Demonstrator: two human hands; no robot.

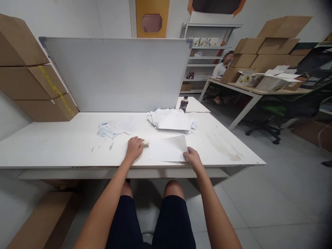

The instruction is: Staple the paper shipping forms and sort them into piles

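Observation:
My right hand (193, 157) pinches the right edge of a blank white sheet of paper (167, 148), its thumb on top. That sheet lies near the front of the white table, slightly lifted at the right. My left hand (135, 148) is curled at the left of the sheet, with a small beige block (146, 144) at its fingertips; its exact kind is too small to make out. Behind the sheet sits a thick, uneven stack of white papers (173, 120). Further left lies a loose spread of papers (114, 128), some with print.
A whiteboard (116, 76) stands along the table's back edge. Cardboard boxes (33, 83) are piled at the left. A dark drink bottle (184, 103) stands behind the stack. Dark smudges and scraps (111, 146) mark the white table (64, 145). A person (221, 67) sits beyond, at right.

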